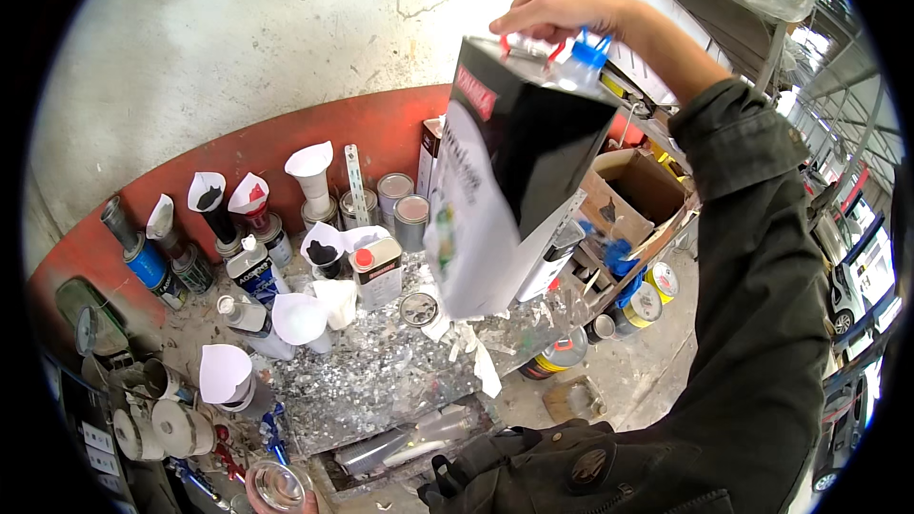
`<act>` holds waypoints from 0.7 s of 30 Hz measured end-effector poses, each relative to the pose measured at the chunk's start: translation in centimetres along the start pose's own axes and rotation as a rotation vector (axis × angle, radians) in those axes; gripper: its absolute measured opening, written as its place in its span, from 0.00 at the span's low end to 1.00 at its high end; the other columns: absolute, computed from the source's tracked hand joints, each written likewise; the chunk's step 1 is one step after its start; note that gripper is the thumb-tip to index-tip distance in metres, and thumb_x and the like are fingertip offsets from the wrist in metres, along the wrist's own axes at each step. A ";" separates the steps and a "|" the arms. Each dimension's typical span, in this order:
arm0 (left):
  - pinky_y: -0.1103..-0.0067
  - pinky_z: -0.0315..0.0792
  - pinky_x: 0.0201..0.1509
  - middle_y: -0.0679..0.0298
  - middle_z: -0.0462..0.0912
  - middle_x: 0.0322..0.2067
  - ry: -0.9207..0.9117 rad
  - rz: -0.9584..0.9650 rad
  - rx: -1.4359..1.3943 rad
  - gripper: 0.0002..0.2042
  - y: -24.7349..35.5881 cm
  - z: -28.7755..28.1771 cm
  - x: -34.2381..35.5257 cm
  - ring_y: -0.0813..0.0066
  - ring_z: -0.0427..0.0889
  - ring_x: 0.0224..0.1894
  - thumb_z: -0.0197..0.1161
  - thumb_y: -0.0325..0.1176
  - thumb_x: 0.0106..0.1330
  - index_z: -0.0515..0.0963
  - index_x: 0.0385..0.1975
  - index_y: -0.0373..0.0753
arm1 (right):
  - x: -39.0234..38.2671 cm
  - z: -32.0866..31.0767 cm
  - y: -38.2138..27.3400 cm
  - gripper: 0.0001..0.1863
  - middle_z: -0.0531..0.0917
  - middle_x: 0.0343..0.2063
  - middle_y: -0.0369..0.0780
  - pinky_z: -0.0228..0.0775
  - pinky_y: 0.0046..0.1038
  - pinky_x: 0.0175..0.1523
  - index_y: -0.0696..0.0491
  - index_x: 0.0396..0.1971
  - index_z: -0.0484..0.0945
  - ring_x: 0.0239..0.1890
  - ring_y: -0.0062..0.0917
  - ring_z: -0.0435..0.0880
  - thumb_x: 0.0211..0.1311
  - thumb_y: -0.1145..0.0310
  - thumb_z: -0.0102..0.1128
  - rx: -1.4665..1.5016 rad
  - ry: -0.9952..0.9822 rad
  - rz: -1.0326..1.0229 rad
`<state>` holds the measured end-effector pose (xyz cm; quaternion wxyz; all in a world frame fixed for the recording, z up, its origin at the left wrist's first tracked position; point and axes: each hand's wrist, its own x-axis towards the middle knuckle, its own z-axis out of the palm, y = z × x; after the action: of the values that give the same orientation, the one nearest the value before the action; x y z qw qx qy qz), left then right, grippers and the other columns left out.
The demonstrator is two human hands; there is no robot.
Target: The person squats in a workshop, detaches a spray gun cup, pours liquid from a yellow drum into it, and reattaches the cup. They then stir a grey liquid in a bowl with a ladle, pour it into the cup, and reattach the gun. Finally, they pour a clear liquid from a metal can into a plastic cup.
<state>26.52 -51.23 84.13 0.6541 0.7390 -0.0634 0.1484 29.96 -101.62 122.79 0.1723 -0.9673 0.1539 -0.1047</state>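
Note:
My right hand [562, 8] grips the red handle on top of a large rectangular black-and-white metal can [562, 143]. The can hangs slightly tilted over the right part of a paint-spattered workbench [381, 376], and its lower side is a little blurred. A blue spout cap [590, 49] sits on the can's top beside the handle. At the lower edge, my left hand [255, 497] has its fingers around a round transparent cup [281, 485]. The cup's contents are hard to make out. Near it stand a blue spray gun [276, 433] and a red spray gun [228, 452].
Several paint tins and bottles, some topped with paper funnels [309, 162], line the bench's back by a red board [381, 119]. A small can with a red cap [378, 271] stands mid-bench. At right are a cardboard box [638, 190] and paint buckets [638, 309] on the floor.

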 end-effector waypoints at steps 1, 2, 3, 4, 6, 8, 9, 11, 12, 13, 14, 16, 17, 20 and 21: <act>0.70 0.67 0.62 0.53 0.73 0.53 -0.023 0.015 0.073 0.33 1.0 0.8 0.1 0.62 0.72 0.55 0.69 0.16 0.46 0.66 0.57 0.29 | 0.8 -0.8 0.9 0.20 0.66 0.10 0.28 0.49 0.16 0.17 0.52 0.14 0.79 0.12 0.10 0.61 0.54 0.52 0.68 -0.075 0.012 -0.025; 0.70 0.67 0.61 0.53 0.73 0.54 -0.018 -0.005 0.047 0.33 1.2 1.5 -0.2 0.62 0.72 0.55 0.69 0.17 0.47 0.67 0.57 0.29 | 1.7 -1.7 2.2 0.21 0.66 0.10 0.28 0.50 0.16 0.17 0.52 0.12 0.78 0.12 0.11 0.61 0.53 0.52 0.69 -0.218 0.086 -0.055; 0.70 0.67 0.61 0.53 0.73 0.54 -0.013 -0.026 0.021 0.33 1.3 2.2 -0.4 0.62 0.72 0.55 0.69 0.17 0.47 0.67 0.57 0.29 | 2.9 -2.9 3.9 0.21 0.66 0.10 0.28 0.50 0.16 0.17 0.52 0.12 0.78 0.12 0.11 0.61 0.53 0.52 0.69 -0.270 0.078 -0.077; 0.70 0.67 0.61 0.53 0.73 0.54 -0.006 -0.047 0.000 0.32 1.6 2.9 -0.6 0.62 0.72 0.55 0.69 0.17 0.48 0.67 0.57 0.29 | 4.0 -3.7 5.7 0.21 0.67 0.09 0.28 0.51 0.16 0.18 0.51 0.12 0.78 0.12 0.11 0.62 0.52 0.51 0.69 -0.318 0.068 -0.100; 0.69 0.67 0.61 0.52 0.73 0.54 -0.024 -0.113 -0.024 0.33 2.2 5.2 -0.8 0.61 0.72 0.55 0.70 0.17 0.47 0.67 0.57 0.29 | 5.2 -5.4 9.4 0.22 0.66 0.09 0.27 0.50 0.17 0.18 0.52 0.11 0.77 0.12 0.12 0.61 0.54 0.52 0.69 -0.391 0.056 -0.157; 0.69 0.67 0.61 0.51 0.73 0.54 -0.032 -0.150 0.015 0.33 2.6 6.7 -1.0 0.61 0.72 0.55 0.70 0.17 0.47 0.67 0.57 0.29 | 7.0 -6.5 12.8 0.22 0.66 0.08 0.27 0.47 0.19 0.18 0.52 0.11 0.77 0.12 0.11 0.61 0.55 0.54 0.69 -0.449 0.050 -0.130; 0.69 0.68 0.60 0.51 0.73 0.54 -0.017 -0.154 0.030 0.34 2.3 7.4 -1.1 0.61 0.72 0.55 0.72 0.17 0.46 0.67 0.57 0.29 | 7.9 -6.5 14.4 0.22 0.66 0.08 0.27 0.46 0.19 0.18 0.53 0.10 0.76 0.13 0.11 0.61 0.54 0.54 0.69 -0.443 0.073 -0.141; 0.68 0.68 0.60 0.52 0.73 0.54 -0.018 -0.148 0.023 0.34 2.4 8.9 -1.1 0.61 0.72 0.55 0.72 0.18 0.46 0.67 0.57 0.29 | 9.3 -6.4 17.3 0.22 0.65 0.08 0.27 0.47 0.21 0.19 0.54 0.09 0.75 0.13 0.11 0.60 0.54 0.56 0.69 -0.450 0.124 -0.112; 0.68 0.68 0.60 0.52 0.73 0.54 -0.023 -0.145 0.018 0.34 2.6 9.7 -1.1 0.61 0.72 0.55 0.72 0.18 0.47 0.67 0.57 0.29 | 10.1 -6.4 19.3 0.22 0.65 0.08 0.27 0.47 0.21 0.19 0.54 0.09 0.75 0.13 0.11 0.60 0.53 0.57 0.70 -0.438 0.136 -0.111; 0.68 0.68 0.60 0.52 0.73 0.53 -0.036 -0.166 0.032 0.34 3.0 10.9 -0.8 0.61 0.72 0.55 0.72 0.18 0.47 0.67 0.58 0.30 | 10.9 -6.2 20.8 0.21 0.65 0.08 0.27 0.47 0.21 0.20 0.54 0.08 0.75 0.13 0.11 0.60 0.52 0.58 0.70 -0.427 0.150 -0.107; 0.69 0.68 0.60 0.52 0.73 0.53 -0.035 -0.177 0.024 0.34 3.4 11.8 -0.5 0.61 0.72 0.55 0.72 0.18 0.47 0.67 0.58 0.30 | 11.7 -6.2 22.1 0.21 0.65 0.08 0.27 0.47 0.22 0.20 0.54 0.08 0.75 0.13 0.12 0.60 0.51 0.58 0.70 -0.416 0.164 -0.104; 0.69 0.68 0.60 0.53 0.73 0.53 -0.034 -0.195 0.009 0.34 4.1 13.5 -0.1 0.61 0.72 0.55 0.73 0.18 0.46 0.67 0.58 0.30 | 12.9 -5.6 25.3 0.20 0.65 0.07 0.28 0.46 0.23 0.20 0.55 0.07 0.74 0.13 0.12 0.60 0.46 0.60 0.71 -0.395 0.189 -0.073; 0.69 0.68 0.60 0.53 0.73 0.53 -0.016 -0.168 -0.004 0.34 3.6 14.1 0.0 0.62 0.71 0.55 0.73 0.18 0.46 0.67 0.57 0.30 | 13.5 -5.4 26.9 0.20 0.64 0.07 0.28 0.46 0.23 0.20 0.54 0.07 0.73 0.13 0.12 0.60 0.46 0.59 0.71 -0.380 0.177 -0.055; 0.69 0.68 0.60 0.53 0.73 0.53 -0.026 -0.130 0.017 0.34 4.4 15.4 0.5 0.62 0.71 0.55 0.73 0.18 0.47 0.67 0.57 0.30 | 15.3 -3.1 30.1 0.20 0.64 0.07 0.28 0.47 0.23 0.19 0.54 0.07 0.72 0.13 0.13 0.61 0.44 0.59 0.71 -0.324 0.155 -0.016; 0.69 0.69 0.60 0.53 0.72 0.53 -0.013 -0.142 0.014 0.33 4.3 15.7 0.6 0.62 0.71 0.54 0.73 0.18 0.47 0.68 0.57 0.30 | 15.7 -2.2 31.1 0.20 0.65 0.07 0.28 0.48 0.23 0.19 0.55 0.07 0.73 0.13 0.13 0.61 0.43 0.59 0.71 -0.302 0.151 -0.008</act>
<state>28.04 -67.24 86.83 0.6574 0.7472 -0.0139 0.0971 35.89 -135.31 115.78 0.0127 -0.9721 0.1767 -0.1535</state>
